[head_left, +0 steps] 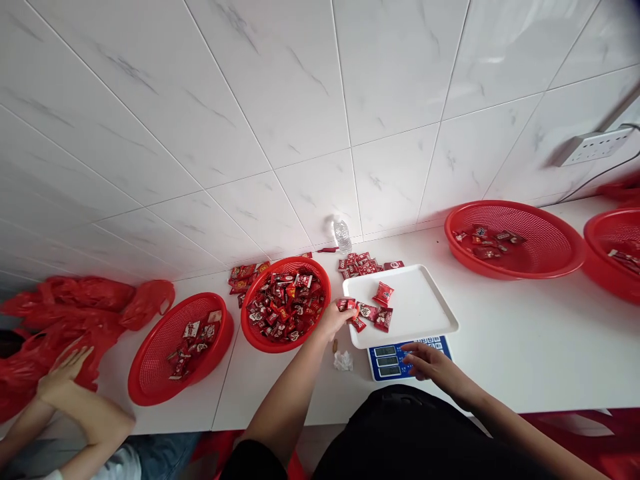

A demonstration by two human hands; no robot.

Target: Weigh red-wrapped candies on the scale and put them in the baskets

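Observation:
My left hand (338,320) is closed on small red snack packets (347,305) at the left edge of the white tray (425,303). Beside its fingers, more red packets (384,319) lie on the tray, and a single packet (383,293) sits further back. The tray rests on a blue digital scale (387,363), whose display and part of the keypad show in front. My right hand (427,363) hovers by the keypad with its fingers apart and nothing in them. Left of my left hand stands a red basket (245,319) full of similar packets.
Another red basket (143,380) stands at left; two more, (565,263) and a partly cut-off one, stand at right. Packets (361,265) and a clear bottle (343,235) are by the wall. Crumpled plastic (343,361) lies near the scale. A co-worker's hands (67,370) touch red bags (90,300).

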